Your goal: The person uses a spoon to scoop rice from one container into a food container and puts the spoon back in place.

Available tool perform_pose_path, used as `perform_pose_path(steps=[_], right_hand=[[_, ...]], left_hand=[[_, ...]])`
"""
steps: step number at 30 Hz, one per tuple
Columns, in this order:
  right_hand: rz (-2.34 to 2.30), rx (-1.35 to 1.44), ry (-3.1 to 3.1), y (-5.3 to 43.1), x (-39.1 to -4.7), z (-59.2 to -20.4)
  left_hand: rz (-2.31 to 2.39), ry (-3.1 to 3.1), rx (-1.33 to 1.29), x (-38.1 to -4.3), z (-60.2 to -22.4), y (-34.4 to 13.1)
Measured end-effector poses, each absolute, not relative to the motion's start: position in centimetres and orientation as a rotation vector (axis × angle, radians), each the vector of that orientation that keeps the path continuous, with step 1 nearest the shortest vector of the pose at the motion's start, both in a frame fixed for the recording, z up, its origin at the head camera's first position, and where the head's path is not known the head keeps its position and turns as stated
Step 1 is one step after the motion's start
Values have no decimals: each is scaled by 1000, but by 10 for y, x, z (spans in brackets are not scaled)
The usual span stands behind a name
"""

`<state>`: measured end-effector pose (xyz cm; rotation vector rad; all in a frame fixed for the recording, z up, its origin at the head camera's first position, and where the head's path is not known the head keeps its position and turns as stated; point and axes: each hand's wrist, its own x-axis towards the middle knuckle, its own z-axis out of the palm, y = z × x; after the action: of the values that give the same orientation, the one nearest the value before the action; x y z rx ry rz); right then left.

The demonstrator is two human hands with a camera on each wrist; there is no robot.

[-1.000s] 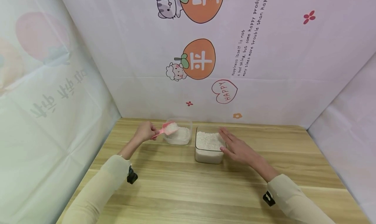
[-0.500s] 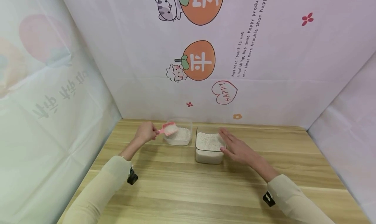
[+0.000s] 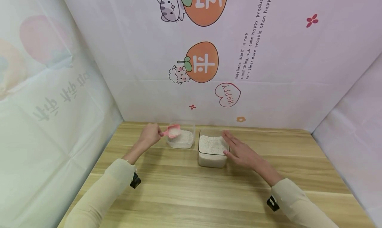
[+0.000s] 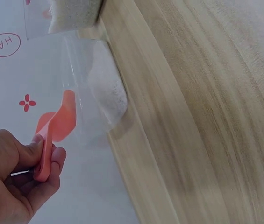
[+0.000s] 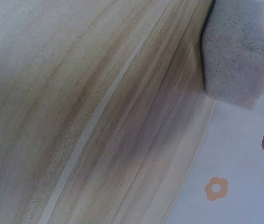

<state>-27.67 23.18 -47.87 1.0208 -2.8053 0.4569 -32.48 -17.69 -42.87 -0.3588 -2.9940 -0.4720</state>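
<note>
My left hand [image 3: 150,135] grips the handle of a pink scoop [image 3: 174,131]. Some white grainy stuff lies in the scoop, which is tilted above the left part of a small clear container [image 3: 181,146]. A layer of the same-looking white stuff covers that container's bottom. In the left wrist view, thumb and curled fingers pinch the scoop handle [image 4: 46,161]. To the right stands a larger clear container [image 3: 212,161] with a dark rim, filled deeper with white grainy stuff. Extended fingers of my right hand [image 3: 243,153] rest against its right side; the right wrist view shows only part of that hand.
Both containers stand near the back edge of a wooden table [image 3: 191,191], a narrow gap between them. A white printed sheet [image 3: 143,95] rises directly behind, with more sheeting at left and right.
My left hand has shifted slightly right and turned, so the scoop's tilt has changed. Less white stuff shows in the scoop. The right hand and both containers have stayed put.
</note>
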Motion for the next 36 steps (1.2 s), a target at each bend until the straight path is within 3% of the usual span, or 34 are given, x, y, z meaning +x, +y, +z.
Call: perform_pose_path(steps=[36], right_hand=[[194, 1116, -2787, 231, -279, -467]], left_hand=[[-273, -2941, -452, -328, -424, -166]])
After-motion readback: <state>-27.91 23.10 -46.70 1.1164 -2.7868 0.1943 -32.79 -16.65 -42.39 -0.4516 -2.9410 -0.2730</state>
